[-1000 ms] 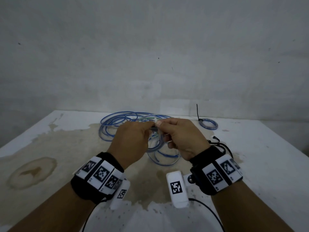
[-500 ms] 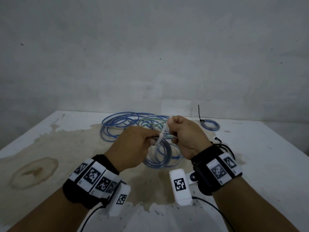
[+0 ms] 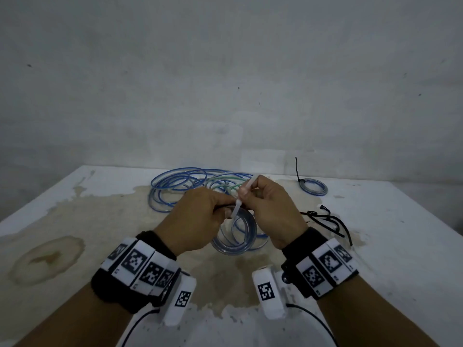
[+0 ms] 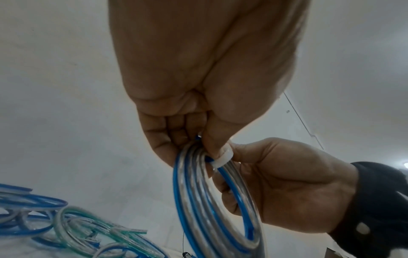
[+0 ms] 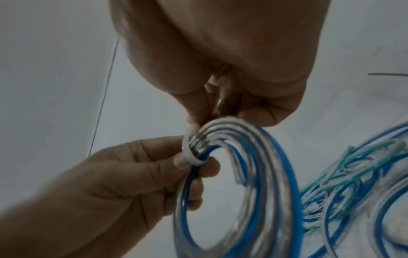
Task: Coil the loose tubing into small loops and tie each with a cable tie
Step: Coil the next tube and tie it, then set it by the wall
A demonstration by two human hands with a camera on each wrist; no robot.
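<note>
- A small coil of clear, blue-striped plastic tubing hangs above the stained white table, between both hands.
- The left hand pinches the coil's glossy bunched loops.
- The right hand grips the tail of a flat white cable tie wrapped round them.
- Loose blue and green tubing sprawls behind.

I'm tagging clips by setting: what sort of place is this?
Probably a bare workroom or makeshift bench: a stained white table against a plain grey wall, with only loose tubing and black cable ties.
</note>
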